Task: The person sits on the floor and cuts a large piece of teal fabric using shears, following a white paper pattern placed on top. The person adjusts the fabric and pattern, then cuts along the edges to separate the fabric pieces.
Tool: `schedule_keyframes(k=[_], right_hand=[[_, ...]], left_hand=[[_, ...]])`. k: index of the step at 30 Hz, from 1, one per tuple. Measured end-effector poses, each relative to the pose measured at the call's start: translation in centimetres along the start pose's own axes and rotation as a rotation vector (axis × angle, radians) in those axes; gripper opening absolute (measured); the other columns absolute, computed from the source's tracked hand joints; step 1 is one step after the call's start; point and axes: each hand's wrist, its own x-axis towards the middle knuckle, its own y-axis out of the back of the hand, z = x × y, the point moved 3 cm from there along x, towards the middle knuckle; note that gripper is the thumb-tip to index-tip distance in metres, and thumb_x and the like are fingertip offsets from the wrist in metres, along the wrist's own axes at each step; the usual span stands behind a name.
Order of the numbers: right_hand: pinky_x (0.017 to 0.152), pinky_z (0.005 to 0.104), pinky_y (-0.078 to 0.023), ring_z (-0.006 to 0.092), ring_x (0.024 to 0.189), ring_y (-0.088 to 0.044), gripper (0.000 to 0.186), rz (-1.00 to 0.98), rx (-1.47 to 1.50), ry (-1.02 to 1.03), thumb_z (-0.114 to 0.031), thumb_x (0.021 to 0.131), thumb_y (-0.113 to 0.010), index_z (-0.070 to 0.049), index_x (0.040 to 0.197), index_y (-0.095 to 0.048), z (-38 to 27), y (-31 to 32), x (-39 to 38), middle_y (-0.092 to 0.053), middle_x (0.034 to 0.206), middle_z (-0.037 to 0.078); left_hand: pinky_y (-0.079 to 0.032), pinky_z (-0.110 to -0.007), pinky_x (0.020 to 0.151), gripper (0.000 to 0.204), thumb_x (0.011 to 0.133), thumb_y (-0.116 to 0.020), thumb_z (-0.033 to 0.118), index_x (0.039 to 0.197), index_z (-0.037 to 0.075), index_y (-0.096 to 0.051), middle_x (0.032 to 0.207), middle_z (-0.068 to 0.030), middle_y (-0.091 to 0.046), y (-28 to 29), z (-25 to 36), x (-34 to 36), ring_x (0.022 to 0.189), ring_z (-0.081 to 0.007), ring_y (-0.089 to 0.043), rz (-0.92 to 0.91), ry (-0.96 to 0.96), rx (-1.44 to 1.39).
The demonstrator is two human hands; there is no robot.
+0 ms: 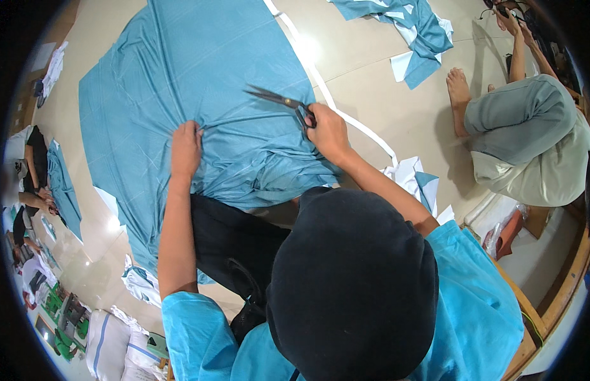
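Note:
A large sheet of teal fabric point(231, 57) with faint pale lines spreads over the floor in front of me and bunches up over my lap. My left hand point(187, 149) is closed on a gathered fold of it, pulling creases toward the fingers. In my right hand point(328, 134) is a pair of dark-handled scissors point(272, 96), gripped by the handles. Their blades point left over the fabric, and whether they touch it I cannot tell. A narrow white strip point(320, 82) runs along the fabric's right side and past my right wrist.
Teal and white offcuts point(415, 38) lie at the far right; more scraps point(412, 181) sit beside my right forearm. Another person point(523, 120) sits barefoot on the floor at the right. Several people work at the left edge, near another teal piece point(65, 190). White sacks point(107, 346) stand lower left.

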Motion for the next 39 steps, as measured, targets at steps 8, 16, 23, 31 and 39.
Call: schedule_keyframes(k=[8, 16, 23, 31, 39], right_hand=[[0.073, 0.0466, -0.053, 0.0402, 0.079, -0.068, 0.023, -0.272, 0.070, -0.191, -0.011, 0.077, -0.082, -0.001, 0.092, -0.068, 4.1, 3.5, -8.6, -0.069, 0.084, 0.021], [0.068, 0.0386, -0.053, 0.0261, 0.067, -0.064, 0.029, -0.229, 0.079, -0.167, -0.023, 0.078, -0.087, -0.001, 0.086, -0.069, 2.8, 6.6, -5.4, -0.066, 0.075, 0.018], [0.075, 0.0439, -0.056, 0.0388, 0.083, -0.072, 0.034, -0.088, 0.204, 0.137, -0.028, 0.083, -0.085, -0.002, 0.102, -0.073, -4.5, -0.1, 13.8, -0.076, 0.093, 0.017], [0.090, 0.0480, -0.056, 0.0414, 0.104, -0.072, 0.040, -0.191, -0.048, 0.617, -0.025, 0.086, -0.083, -0.004, 0.117, -0.071, -8.0, -9.0, 27.4, -0.077, 0.110, 0.021], [0.090, 0.0551, -0.054, 0.0482, 0.105, -0.069, 0.027, 0.224, -0.184, 0.368, -0.015, 0.086, -0.074, 0.000, 0.108, -0.067, -4.1, -4.7, 38.7, -0.072, 0.106, 0.029]], left_hand=[[-0.053, -0.047, 0.086, 0.016, 0.104, -0.062, 0.015, 0.108, -0.001, -0.063, 0.100, -0.0228, -0.069, -1.2, 4.7, -5.2, 0.096, -0.0405, -0.068, -0.691, 0.028, -0.325], [-0.056, -0.042, 0.084, 0.025, 0.111, -0.059, 0.022, 0.113, -0.002, -0.066, 0.094, -0.0151, -0.068, 1.4, 6.0, -2.3, 0.091, -0.0265, -0.070, -0.497, 0.360, -0.595], [-0.043, -0.047, 0.115, 0.041, 0.109, -0.058, 0.016, 0.145, -0.003, -0.055, 0.142, -0.0271, -0.060, 2.1, -0.3, 4.9, 0.133, -0.0437, -0.056, 0.286, 0.051, -0.262], [-0.032, -0.064, 0.123, 0.065, 0.109, -0.056, 0.047, 0.165, 0.017, -0.042, 0.168, -0.0282, -0.038, -1.1, -11.6, 3.4, 0.152, -0.0555, -0.036, 0.230, 0.331, 0.224], [-0.025, -0.069, 0.125, 0.077, 0.108, -0.045, 0.063, 0.171, 0.020, -0.030, 0.173, -0.0301, -0.025, 0.4, -19.1, -3.3, 0.155, -0.0627, -0.025, 0.225, 0.659, 0.175]])
